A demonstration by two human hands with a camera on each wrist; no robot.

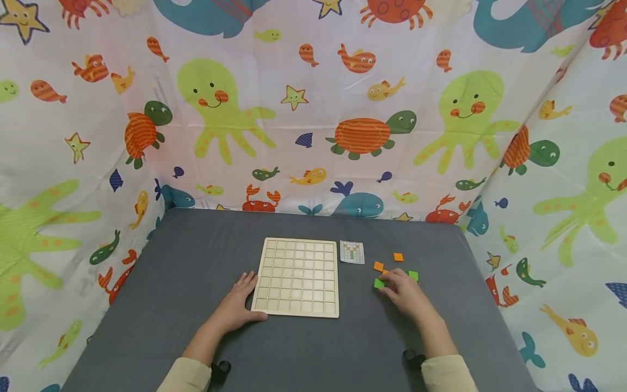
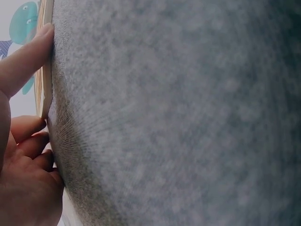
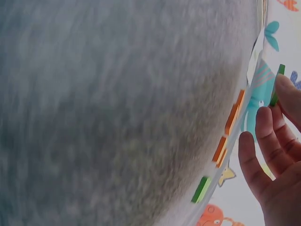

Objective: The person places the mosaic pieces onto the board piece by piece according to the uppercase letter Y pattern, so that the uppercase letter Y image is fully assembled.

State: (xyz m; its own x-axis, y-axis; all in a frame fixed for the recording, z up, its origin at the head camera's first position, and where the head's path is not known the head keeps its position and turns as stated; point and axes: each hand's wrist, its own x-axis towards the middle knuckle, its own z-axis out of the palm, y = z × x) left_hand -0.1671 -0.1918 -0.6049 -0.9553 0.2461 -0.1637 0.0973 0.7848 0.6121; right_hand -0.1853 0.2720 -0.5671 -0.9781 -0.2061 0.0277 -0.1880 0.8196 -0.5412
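Observation:
My left hand rests at the near left corner of a pale wooden grid board. Its fingers lie straight along the left side and the thumb touches the front edge; the left wrist view shows the thumb against the board's rim. To the board's right, my right hand pinches a small green square tile between thumb and fingertips, raised off the table in the right wrist view. Near it lie orange tiles, one partly hidden by the fingers, and another green tile.
A small card printed with a coloured grid pattern lies beside the board's upper right corner. Everything lies on a grey cloth-covered table. A curtain with printed sea animals hangs behind and at both sides.

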